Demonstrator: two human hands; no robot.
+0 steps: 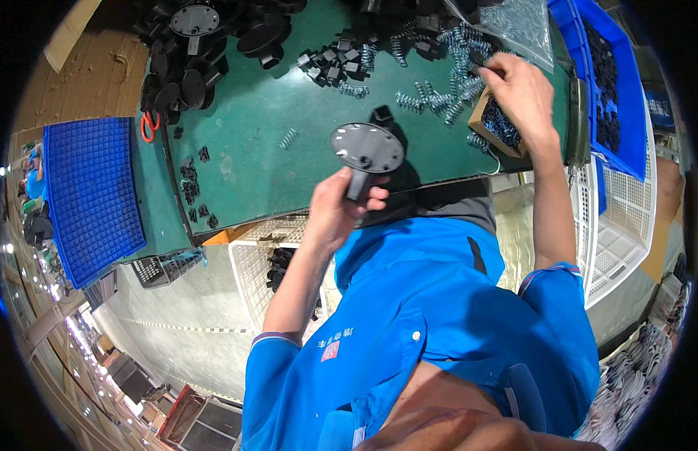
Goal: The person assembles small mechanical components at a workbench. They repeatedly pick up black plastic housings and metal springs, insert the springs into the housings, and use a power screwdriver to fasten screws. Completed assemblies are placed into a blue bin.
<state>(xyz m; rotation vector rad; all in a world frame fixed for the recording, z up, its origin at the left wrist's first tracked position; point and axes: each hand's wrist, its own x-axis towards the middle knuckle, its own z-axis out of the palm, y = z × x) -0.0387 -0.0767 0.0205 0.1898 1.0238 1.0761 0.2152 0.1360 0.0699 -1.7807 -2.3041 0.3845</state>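
My left hand (338, 203) is closed around the short stem of a black plastic part with an oval plate (368, 145), held above the near edge of the green table (244, 165). Small holes and shiny spots show on the plate. At the right, my right hand (520, 98) reaches over a small cardboard box (478, 119) of small dark metal pieces. Its thumb and forefinger are pinched together by a pile of coil springs (462, 56); something small and dark shows at the fingertips, too hidden to name. Small black blocks (334, 63) lie left of the springs.
More black oval parts (192, 89) are heaped at the far left, near red-handled scissors (150, 126). One loose spring (289, 139) and small black clips (189, 180) lie on the table. A blue bin (620, 90) stands right; a blue mesh tray (93, 195) sits left.
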